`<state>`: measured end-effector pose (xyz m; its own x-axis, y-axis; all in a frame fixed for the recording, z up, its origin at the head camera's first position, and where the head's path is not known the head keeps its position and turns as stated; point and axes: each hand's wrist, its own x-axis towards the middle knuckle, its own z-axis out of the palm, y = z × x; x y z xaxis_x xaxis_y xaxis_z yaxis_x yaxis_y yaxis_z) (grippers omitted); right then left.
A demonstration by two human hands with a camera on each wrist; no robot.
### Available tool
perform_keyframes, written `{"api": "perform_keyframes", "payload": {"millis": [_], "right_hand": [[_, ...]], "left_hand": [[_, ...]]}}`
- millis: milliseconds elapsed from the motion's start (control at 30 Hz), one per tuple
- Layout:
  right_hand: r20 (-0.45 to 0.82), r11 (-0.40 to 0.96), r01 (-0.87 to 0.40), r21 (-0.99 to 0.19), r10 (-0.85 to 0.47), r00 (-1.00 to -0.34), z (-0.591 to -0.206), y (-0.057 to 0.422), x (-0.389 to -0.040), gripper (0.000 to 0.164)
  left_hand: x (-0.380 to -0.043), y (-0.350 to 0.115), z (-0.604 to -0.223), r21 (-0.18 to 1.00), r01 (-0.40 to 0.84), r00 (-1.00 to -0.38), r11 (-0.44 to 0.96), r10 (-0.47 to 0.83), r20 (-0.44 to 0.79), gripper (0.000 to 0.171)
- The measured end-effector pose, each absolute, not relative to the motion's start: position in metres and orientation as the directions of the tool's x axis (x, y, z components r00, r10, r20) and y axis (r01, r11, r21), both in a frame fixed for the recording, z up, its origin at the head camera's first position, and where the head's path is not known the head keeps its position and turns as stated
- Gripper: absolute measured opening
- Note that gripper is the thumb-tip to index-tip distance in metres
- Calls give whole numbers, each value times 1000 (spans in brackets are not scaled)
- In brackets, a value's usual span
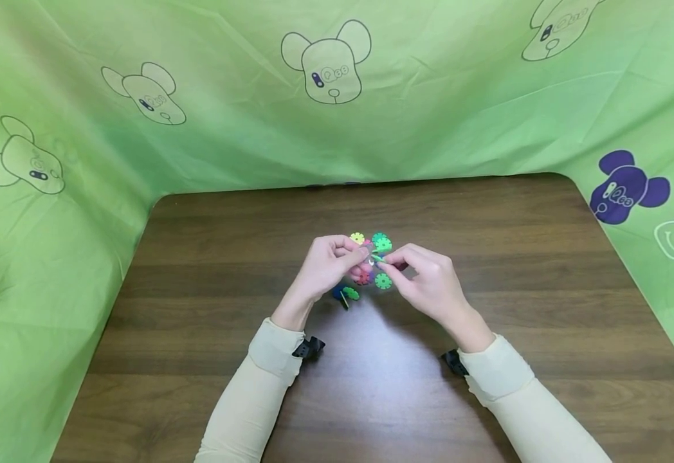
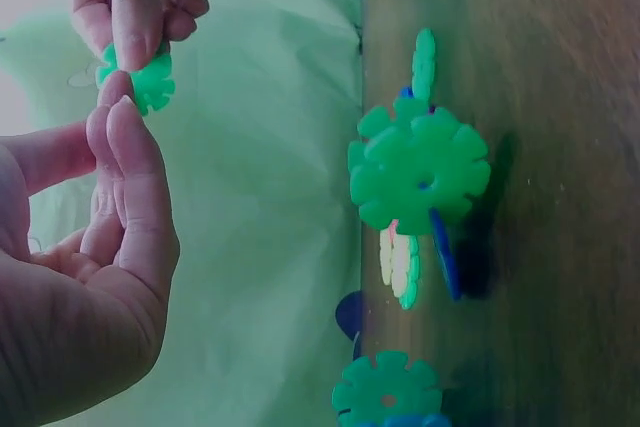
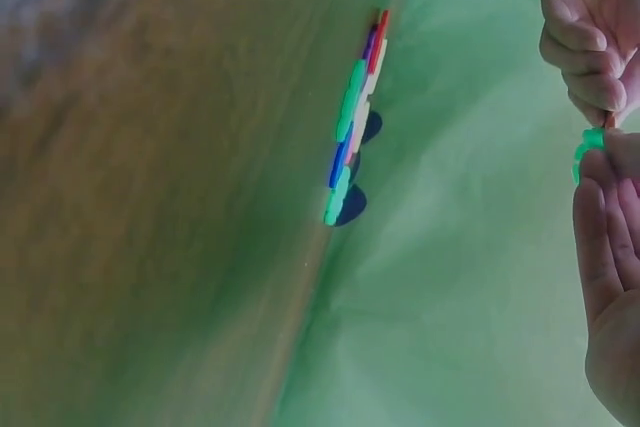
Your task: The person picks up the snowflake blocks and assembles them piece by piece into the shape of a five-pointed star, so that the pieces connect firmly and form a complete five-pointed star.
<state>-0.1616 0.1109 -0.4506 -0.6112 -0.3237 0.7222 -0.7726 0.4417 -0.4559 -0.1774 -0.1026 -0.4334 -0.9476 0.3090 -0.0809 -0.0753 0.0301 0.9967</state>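
Observation:
In the head view, my left hand (image 1: 331, 257) and right hand (image 1: 426, 276) meet above the middle of the table, fingertips close together. A small green interlocking disc (image 2: 152, 85) with a notched rim is pinched between the right thumb and fingers. My left fingertips pinch at the same spot, partly covering the disc's edge. In the right wrist view, a thin brownish edge (image 3: 610, 119) shows between the left fingers and the green disc; I cannot tell whether it is a second disc. Below the hands lie several loose discs, among them a yellow disc (image 1: 357, 238) and a green disc (image 1: 383, 281).
Near the left wrist, a joined cluster of blue and green discs (image 1: 350, 293) stands on the brown wooden table (image 1: 198, 308). Green printed cloth (image 1: 227, 148) hangs around the table's back and sides. Each wrist wears a black camera strap (image 1: 309, 348).

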Motion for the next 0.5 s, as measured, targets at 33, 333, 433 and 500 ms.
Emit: {"api": "perform_keyframes", "payload": {"millis": [33, 333, 433, 500], "right_hand": [[723, 440, -778, -450, -332, -606, -450, 110, -162, 20], [428, 550, -661, -510, -505, -750, -440, 119, -172, 25], [172, 672, -573, -469, -567, -806, -438, 121, -179, 25], [21, 732, -541, -413, -586, -810, -440, 120, -184, 25]], "left_hand": [[-178, -104, -434, 997, -73, -948, 30, 308, -79, 13], [-188, -129, -434, 994, -85, -964, 61, 246, -98, 14], [-193, -141, -435, 991, -108, -971, 85, 204, -123, 15], [-196, -148, -436, 987, -122, -972, 101, 188, -140, 16]]}}
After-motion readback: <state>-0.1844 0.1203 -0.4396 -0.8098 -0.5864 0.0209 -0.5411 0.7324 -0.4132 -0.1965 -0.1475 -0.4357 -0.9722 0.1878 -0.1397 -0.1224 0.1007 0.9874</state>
